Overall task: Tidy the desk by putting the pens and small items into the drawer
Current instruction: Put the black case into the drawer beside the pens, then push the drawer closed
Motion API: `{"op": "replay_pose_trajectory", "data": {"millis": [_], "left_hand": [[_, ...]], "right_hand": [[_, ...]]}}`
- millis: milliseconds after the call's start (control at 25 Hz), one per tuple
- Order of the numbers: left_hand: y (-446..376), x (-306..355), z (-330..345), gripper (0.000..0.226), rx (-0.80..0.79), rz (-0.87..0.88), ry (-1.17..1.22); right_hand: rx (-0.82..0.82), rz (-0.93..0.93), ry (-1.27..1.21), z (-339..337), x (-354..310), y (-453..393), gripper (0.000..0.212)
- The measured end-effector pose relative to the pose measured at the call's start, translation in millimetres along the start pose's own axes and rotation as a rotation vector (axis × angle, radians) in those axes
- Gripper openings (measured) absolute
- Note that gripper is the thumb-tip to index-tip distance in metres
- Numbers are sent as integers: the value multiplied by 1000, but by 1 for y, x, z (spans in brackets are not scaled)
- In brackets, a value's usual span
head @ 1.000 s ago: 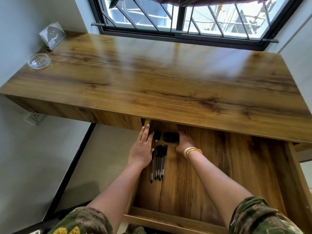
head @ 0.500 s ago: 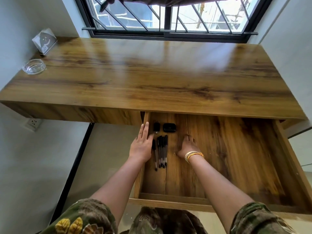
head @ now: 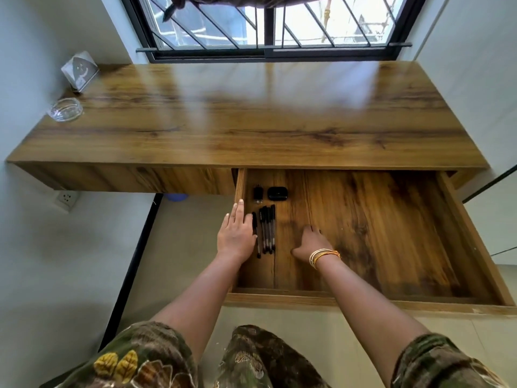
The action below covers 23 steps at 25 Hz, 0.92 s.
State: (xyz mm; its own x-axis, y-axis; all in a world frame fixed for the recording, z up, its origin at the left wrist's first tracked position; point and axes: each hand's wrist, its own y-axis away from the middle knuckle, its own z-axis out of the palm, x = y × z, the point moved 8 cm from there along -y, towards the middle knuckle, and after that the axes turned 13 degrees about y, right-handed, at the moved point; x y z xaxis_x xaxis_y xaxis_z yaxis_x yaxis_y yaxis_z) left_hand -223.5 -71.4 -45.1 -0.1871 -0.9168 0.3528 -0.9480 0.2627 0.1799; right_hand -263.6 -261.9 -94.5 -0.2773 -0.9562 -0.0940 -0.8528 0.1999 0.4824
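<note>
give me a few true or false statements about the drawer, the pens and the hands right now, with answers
1. The pens lie inside the open drawer. True.
2. The right hand is holding a pen. False: it rests empty on the drawer floor, apart from the pens.
3. A glass dish sits on the desk at its left end. True.
4. The small black case lies on the desk. False: it is in the drawer, beyond the pens.
5. The left hand lies flat beside the pens. True.

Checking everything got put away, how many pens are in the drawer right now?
5, as far as I can tell. The pens lie side by side at the drawer floor's left end, beside the left hand, which may hide more.
</note>
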Motion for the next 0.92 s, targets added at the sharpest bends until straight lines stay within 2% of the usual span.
{"op": "replay_pose_trajectory", "data": {"millis": [120,240,320,400,480,520,640,760,840,920], "left_hand": [[27,9,5,56,47,-69,37],[59,22,9,50,102,-143,108],[79,35,13,48,120,-194,145],[98,45,25,48,88,-307,255],[114,53,40,46,39,-409,329],[122,59,45,45,36,-405,294],[142,76,50,41,150,-258,204],[160,86,52,36,241,-161,305],[179,92,50,30,369,-155,485],[204,86,50,21,577,-324,721]], "right_hand": [[-80,8,-83,2,6,17,74],[-243,-5,-144,14,12,43,68],[-356,-48,-120,21,13,67,67],[-367,-101,-34,26,18,90,61],[-297,-139,65,27,23,110,57],[-236,-153,113,25,27,118,60],[-1,-231,217,20,30,138,58],[186,-319,236,17,38,153,44],[301,-350,93,15,48,163,36],[481,-299,-290,12,68,181,25]]}}
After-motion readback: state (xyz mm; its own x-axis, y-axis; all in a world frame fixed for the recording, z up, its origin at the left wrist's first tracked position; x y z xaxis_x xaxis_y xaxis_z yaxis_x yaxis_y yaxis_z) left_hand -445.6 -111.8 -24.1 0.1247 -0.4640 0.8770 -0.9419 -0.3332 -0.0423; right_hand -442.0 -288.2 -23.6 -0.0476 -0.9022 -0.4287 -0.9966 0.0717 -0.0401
